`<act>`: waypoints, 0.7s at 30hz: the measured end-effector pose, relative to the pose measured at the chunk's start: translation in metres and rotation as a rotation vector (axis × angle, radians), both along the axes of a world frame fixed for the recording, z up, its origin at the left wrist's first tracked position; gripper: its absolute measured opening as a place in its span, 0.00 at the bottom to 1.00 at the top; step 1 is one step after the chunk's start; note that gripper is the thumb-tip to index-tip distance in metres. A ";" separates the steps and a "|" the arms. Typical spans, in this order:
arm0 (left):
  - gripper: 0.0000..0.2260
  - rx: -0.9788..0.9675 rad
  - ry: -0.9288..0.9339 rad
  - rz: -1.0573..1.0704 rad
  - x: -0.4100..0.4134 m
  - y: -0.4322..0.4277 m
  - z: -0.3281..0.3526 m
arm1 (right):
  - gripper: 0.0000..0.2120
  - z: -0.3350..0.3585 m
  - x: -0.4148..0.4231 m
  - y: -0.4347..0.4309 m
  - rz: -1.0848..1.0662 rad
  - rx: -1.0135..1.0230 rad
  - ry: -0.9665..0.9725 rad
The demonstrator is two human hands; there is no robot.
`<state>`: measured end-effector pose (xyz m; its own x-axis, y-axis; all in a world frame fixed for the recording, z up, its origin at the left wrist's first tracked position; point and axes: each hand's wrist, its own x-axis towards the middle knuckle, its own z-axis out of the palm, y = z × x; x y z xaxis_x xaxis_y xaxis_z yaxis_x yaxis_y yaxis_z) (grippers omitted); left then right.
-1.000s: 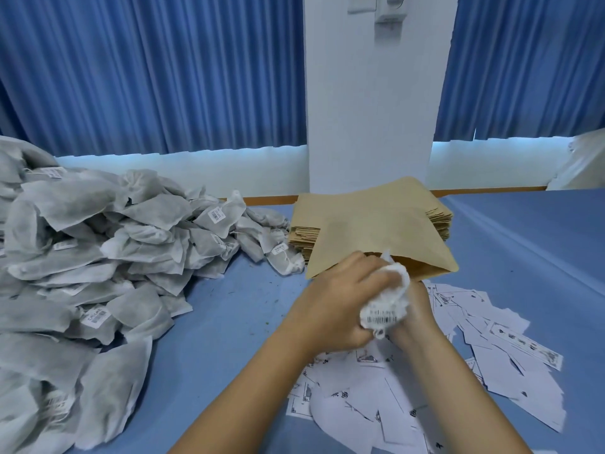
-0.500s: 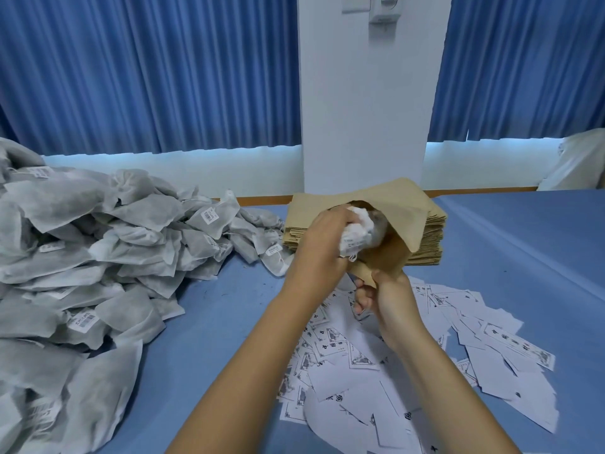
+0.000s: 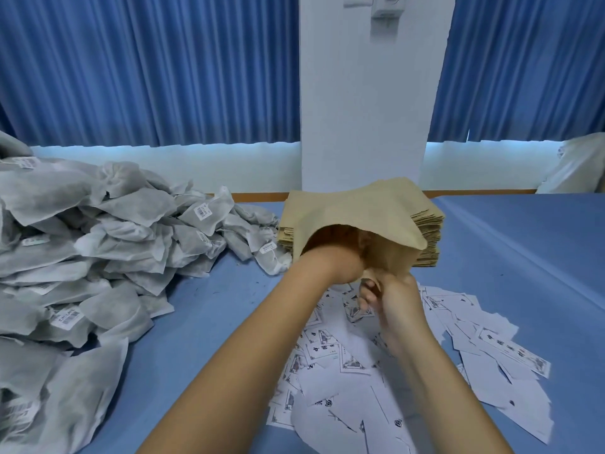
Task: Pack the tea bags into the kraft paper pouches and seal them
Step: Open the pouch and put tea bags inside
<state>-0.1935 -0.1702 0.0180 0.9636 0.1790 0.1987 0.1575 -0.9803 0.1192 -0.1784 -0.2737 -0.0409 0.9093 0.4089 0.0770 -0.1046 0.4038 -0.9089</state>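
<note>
packing workroom, blue-covered table [image 3: 523, 244], heaped tea bags [image 3: 82, 244], pouch stack [image 3: 429, 224], loose labels [image 3: 474, 355]

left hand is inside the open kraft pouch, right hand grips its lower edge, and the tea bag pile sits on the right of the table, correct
Not quite. The head view shows the tea bag pile on the left of the table, not the right. The rest holds: the left hand is inside the open kraft pouch and the right hand grips its lower edge.

Your pouch [image 3: 370, 208] was matt brown kraft paper; the tea bags [image 3: 98, 240] were fibrous, grey-white non-woven fabric; the slips [image 3: 360, 391] were white printed paper; the table [image 3: 212, 322] bore a smooth, matt blue covering.
</note>
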 end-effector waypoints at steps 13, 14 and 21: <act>0.10 -0.458 -0.957 0.320 -0.032 0.093 -0.074 | 0.20 0.005 -0.009 0.002 0.110 0.178 0.049; 0.11 -0.427 -0.773 0.370 -0.023 0.103 -0.090 | 0.18 0.006 -0.009 0.002 0.107 0.170 0.042; 0.13 -0.039 -0.199 0.440 0.015 0.115 -0.127 | 0.14 0.002 -0.007 0.001 0.099 0.172 0.063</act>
